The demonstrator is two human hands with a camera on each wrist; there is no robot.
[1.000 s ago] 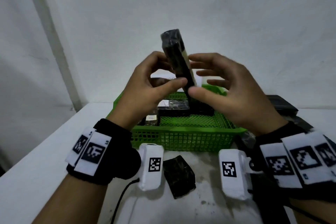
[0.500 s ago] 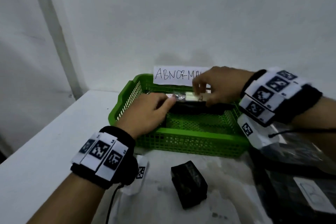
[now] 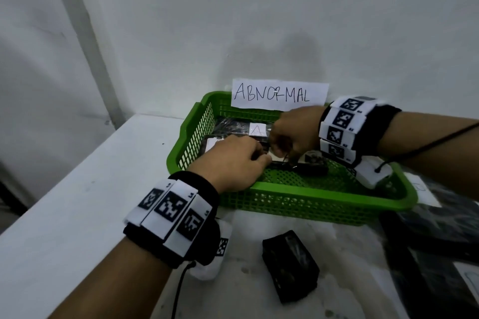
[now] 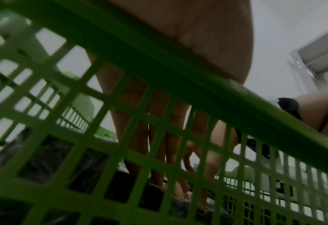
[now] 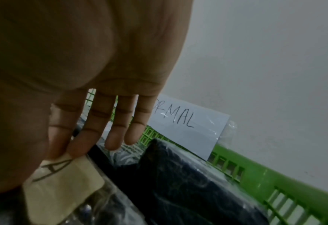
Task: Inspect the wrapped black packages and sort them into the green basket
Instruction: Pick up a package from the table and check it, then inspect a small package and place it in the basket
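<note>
The green basket [image 3: 311, 197] stands at the wall under a paper sign reading ABNORMAL [image 3: 280, 96]. Both hands reach into it. A black wrapped package with a label marked A [image 3: 256, 130] lies inside. In the right wrist view my right hand [image 5: 63, 153] pinches this package [image 5: 63, 182] at the label between thumb and forefinger, its other fingers straight. My left hand [image 3: 261, 160] comes over the near rim. Seen through the basket wall [image 4: 178, 76], its straight fingers [image 4: 159, 152] point down and touch a package. More black packages [image 5: 178, 182] lie on the basket floor.
One loose black package [image 3: 290, 267] lies on the white table in front of the basket. A heap of black wrapped packages [image 3: 440, 241] fills the table's right side. The wall runs close behind the basket, and bare table stretches away on the left.
The package that both hands held upright in the air has come down into the basket. My hands have followed it down and now sit low inside the rim.
</note>
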